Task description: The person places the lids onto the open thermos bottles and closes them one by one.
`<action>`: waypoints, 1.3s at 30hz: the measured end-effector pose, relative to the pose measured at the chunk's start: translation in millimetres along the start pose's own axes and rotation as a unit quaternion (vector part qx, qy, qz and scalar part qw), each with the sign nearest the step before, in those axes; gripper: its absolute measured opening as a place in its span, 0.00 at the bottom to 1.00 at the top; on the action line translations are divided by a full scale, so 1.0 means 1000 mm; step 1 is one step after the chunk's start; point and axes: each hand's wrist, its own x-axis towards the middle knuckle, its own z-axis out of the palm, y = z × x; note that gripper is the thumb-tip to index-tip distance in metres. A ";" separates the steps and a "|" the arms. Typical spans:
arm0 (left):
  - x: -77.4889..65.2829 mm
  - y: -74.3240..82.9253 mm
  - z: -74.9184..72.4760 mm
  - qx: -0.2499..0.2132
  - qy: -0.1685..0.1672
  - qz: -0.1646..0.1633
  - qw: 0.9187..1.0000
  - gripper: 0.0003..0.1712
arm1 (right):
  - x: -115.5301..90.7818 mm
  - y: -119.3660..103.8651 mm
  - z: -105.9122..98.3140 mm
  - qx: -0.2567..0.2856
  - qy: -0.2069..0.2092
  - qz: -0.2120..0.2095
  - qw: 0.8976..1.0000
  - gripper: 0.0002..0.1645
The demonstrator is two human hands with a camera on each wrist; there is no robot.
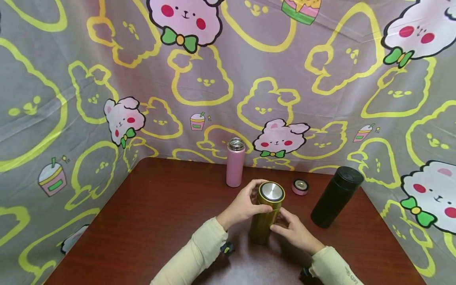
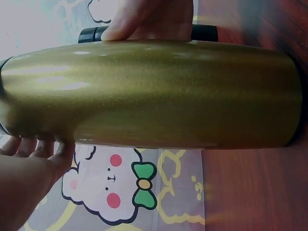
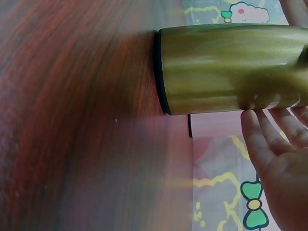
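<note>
A gold thermos flask point(image 1: 261, 228) stands upright in front of the person, its steel-topped lid point(image 1: 272, 191) on its mouth. My left hand point(image 1: 246, 204) grips it from the left around the upper part, thumb across the front near the lid seam. Lower down, on the right side, my right hand point(image 1: 295, 231) holds the body between thumb and fingers. In the right wrist view, the fingertips point(image 3: 249, 118) lie against the gold wall, and the flask's dark base ring point(image 3: 162, 72) is right at the tabletop. The left wrist view shows both hands on opposite sides of the flask.
Behind the flask stands a pink bottle point(image 1: 235, 168) with its steel mouth uncovered. A pink cap point(image 1: 300, 187) lies on the brown table point(image 1: 153, 221) to the back right. Farther right is a black bottle point(image 1: 336, 198). A patterned curtain point(image 1: 206, 114) surrounds the table.
</note>
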 end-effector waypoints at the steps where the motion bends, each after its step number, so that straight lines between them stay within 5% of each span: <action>1: 0.000 0.000 0.000 0.001 -0.003 0.001 1.000 0.35 | 0.000 0.000 0.000 -0.001 -0.001 -0.001 1.000 0.29; 13: 0.003 0.002 -0.013 0.025 -0.075 -0.003 0.997 0.35 | -0.001 0.003 0.000 0.000 -0.004 -0.001 1.000 0.31; 18: 0.003 0.003 -0.016 0.004 -0.104 -0.013 0.994 0.38 | -0.002 0.003 0.001 0.003 -0.003 -0.004 1.000 0.31; 23: 0.003 -0.001 -0.016 -0.018 -0.118 0.009 0.993 0.37 | -0.001 0.003 0.001 0.000 -0.003 -0.005 1.000 0.30; 31: 0.006 -0.017 -0.008 0.021 -0.042 -0.008 0.999 0.40 | -0.001 0.000 0.001 -0.010 -0.001 -0.015 1.000 0.28; 39: 0.002 0.004 -0.001 0.009 -0.002 -0.003 1.000 0.36 | -0.001 0.001 0.001 -0.017 0.000 -0.015 1.000 0.27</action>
